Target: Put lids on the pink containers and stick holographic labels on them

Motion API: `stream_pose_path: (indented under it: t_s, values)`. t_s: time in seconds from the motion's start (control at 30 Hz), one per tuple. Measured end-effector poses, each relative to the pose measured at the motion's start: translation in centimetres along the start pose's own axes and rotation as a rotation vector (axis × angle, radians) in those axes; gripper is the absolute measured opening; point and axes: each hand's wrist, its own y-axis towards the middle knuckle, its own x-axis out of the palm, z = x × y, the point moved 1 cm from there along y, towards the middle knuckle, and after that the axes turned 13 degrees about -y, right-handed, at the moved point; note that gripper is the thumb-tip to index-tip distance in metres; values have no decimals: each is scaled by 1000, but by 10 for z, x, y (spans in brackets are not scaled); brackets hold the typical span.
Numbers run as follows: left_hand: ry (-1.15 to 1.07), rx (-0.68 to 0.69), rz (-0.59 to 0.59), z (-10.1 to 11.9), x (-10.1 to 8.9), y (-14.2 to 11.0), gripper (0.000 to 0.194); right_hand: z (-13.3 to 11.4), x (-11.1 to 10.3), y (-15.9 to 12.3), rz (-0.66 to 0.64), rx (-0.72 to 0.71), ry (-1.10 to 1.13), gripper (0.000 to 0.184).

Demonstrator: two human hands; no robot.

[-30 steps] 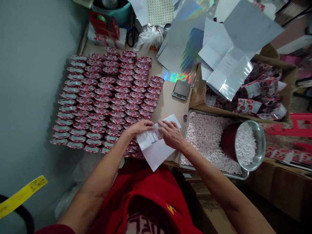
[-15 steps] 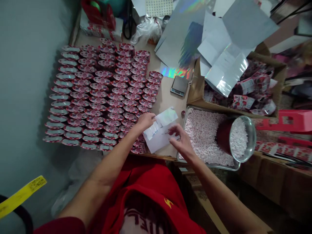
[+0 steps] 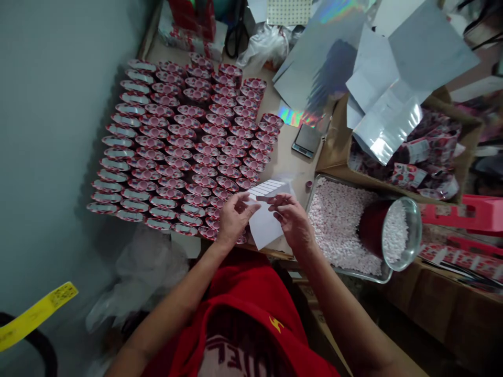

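The left hand [image 3: 234, 219] pinches the near-left corner of a white label sheet [image 3: 268, 187] between thumb and forefinger. The right hand [image 3: 294, 217] has its curled fingertips at the sheet's near-right edge; I cannot tell whether they grip it. The striped label sheet slants just beyond both sets of fingertips, and a plain white paper [image 3: 264, 231] lies below them, towards the table edge [image 3: 281, 255]. Upright oval-topped red packs [image 3: 205, 161] crowd close to the left fingers. Right of the right fingers, near the wrist, runs the rim of a metal tray [image 3: 379, 279] of white pellets [image 3: 334, 225]. Beyond the fingertips, bare tabletop [image 3: 286, 158] opens between the packs and a small scale [image 3: 307, 139].
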Motion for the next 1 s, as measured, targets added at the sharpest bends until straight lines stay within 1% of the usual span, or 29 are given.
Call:
stream_pose_path:
  t_s: [0.1, 0.17, 0.23, 0.33, 0.47, 0.57, 0.67, 0.77, 0.87, 0.93, 1.0]
  values:
    - [-352, -210, 20, -1, -6, -4, 51, 0, 19, -1, -60, -13, -11, 29]
    - [-488, -276, 75, 4, -16, -3, 49, 0, 32, -2, -85, -17, -18, 26]
    - [-542, -283, 104, 11, -31, -2, 47, 2, 46, -2, -102, -16, -24, 25]
    - [-552, -275, 94, 22, -55, -1, 42, 7, 65, -1, -121, 2, -17, 27]
    - [-502, -227, 124, 29, -89, -10, 36, 25, 86, -1, -127, 36, -72, 28]
    - [-377, -192, 190, 27, -118, -21, 32, 52, 101, -2, -100, 58, -208, 32]
    - [-113, -71, 265, 22, -149, -23, 26, 85, 124, 3, -47, 67, -295, 35]
    - [279, 128, 326, 16, -175, -6, 19, 115, 152, 19, 40, -3, -338, 37]
    - [620, 330, 357, 10, -190, 21, 16, 134, 175, 38, 153, -115, -457, 36]
    - [755, 379, 343, 5, -196, 35, 15, 141, 182, 49, 229, -170, -553, 34]
    - [815, 380, 311, 1, -198, 44, 14, 146, 185, 55, 267, -188, -649, 32]
